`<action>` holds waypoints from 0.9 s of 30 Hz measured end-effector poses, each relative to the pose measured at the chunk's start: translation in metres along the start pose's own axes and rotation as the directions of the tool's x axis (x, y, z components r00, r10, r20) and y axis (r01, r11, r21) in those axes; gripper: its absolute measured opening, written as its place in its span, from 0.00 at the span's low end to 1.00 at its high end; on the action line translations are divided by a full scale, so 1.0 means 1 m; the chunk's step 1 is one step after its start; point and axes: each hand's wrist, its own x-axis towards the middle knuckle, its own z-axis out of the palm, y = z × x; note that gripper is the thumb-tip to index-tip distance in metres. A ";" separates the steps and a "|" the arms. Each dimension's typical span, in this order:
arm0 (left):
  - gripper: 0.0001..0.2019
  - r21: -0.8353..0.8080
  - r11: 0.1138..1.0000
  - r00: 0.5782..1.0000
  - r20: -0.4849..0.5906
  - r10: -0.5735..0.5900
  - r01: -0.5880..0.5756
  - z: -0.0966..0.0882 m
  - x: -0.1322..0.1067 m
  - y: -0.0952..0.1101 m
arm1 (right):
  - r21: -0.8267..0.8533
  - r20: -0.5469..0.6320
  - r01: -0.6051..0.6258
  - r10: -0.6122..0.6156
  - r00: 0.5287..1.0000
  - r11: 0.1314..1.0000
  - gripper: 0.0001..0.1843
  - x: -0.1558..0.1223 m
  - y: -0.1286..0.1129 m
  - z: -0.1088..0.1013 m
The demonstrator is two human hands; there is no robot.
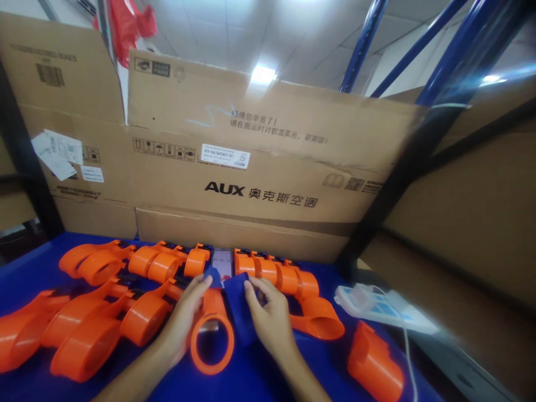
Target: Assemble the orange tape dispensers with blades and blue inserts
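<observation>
In the head view, my left hand [190, 307] is closed at the upper end of an orange plastic holder with a round ring [213, 365], which points toward me. Its thumb and finger pinch a small blue flap [213, 276] there. My right hand [268, 312] is closed too, pinching the edge of a dark blue strip [239, 312] that hangs just right of the ring. Whether the flap and the strip are one piece, I cannot tell. Behind both hands stands a phone [221, 262] with a lit screen, its lower part partly covered.
Several similar orange holders [90, 340] lie in rows on the blue tabletop [163, 379], left and right. A white power strip [364, 301] with a cable sits at right, near a lone orange holder [374, 363]. Cardboard [268, 167] walls the back; a dark post [377, 195] rises at right.
</observation>
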 end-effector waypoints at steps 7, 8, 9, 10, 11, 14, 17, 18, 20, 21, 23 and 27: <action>0.18 0.024 0.999 0.997 0.069 -0.024 0.023 0.007 -0.006 0.004 | 0.397 0.095 -0.108 0.076 0.993 0.911 0.15 -0.003 -0.005 0.006; 0.18 0.029 1.000 0.997 0.081 -0.012 0.010 0.008 -0.007 0.004 | 0.414 0.129 -0.106 0.057 0.990 0.904 0.16 -0.003 -0.007 0.006; 0.17 0.029 1.000 0.996 0.092 0.000 -0.003 0.007 -0.007 0.004 | 0.417 0.165 -0.098 0.031 0.986 0.903 0.16 -0.003 -0.009 0.006; 0.17 0.023 1.000 0.995 0.100 0.012 -0.014 0.007 -0.007 0.003 | 0.408 0.203 -0.087 0.002 0.979 0.909 0.17 -0.002 -0.011 0.005; 0.17 0.016 1.000 0.994 0.107 0.020 -0.022 0.007 -0.007 0.003 | 0.388 0.238 -0.074 -0.022 0.971 0.919 0.17 -0.002 -0.013 0.003; 0.18 -0.007 1.000 0.993 0.113 0.023 -0.022 0.006 -0.007 0.002 | 0.319 0.293 -0.042 -0.056 0.954 0.947 0.18 0.001 -0.016 -0.002; 0.17 -0.024 0.999 0.993 0.116 0.034 -0.031 0.007 -0.008 0.002 | 0.284 0.308 -0.027 -0.064 0.949 0.958 0.18 0.001 -0.016 -0.005; 0.17 -0.027 0.999 0.992 0.120 0.041 -0.038 0.007 -0.009 0.002 | 0.281 0.312 -0.026 -0.066 0.948 0.959 0.18 0.001 -0.017 -0.005; 0.16 -0.027 0.998 0.990 0.131 0.055 -0.052 0.008 -0.009 0.003 | 0.277 0.323 -0.023 -0.071 0.944 0.961 0.18 0.000 -0.017 -0.006; 0.15 -0.028 0.998 0.989 0.135 0.062 -0.058 0.008 -0.009 0.003 | 0.276 0.326 -0.020 -0.075 0.942 0.961 0.18 0.000 -0.018 -0.006; 0.15 -0.029 0.998 0.989 0.135 0.066 -0.063 0.009 -0.009 0.004 | 0.274 0.329 -0.009 -0.085 0.941 0.962 0.19 0.000 -0.019 -0.006; 0.16 -0.032 0.997 0.989 0.127 0.069 -0.066 0.010 -0.009 0.005 | 0.270 0.297 0.013 -0.097 0.950 0.963 0.19 -0.001 -0.022 -0.007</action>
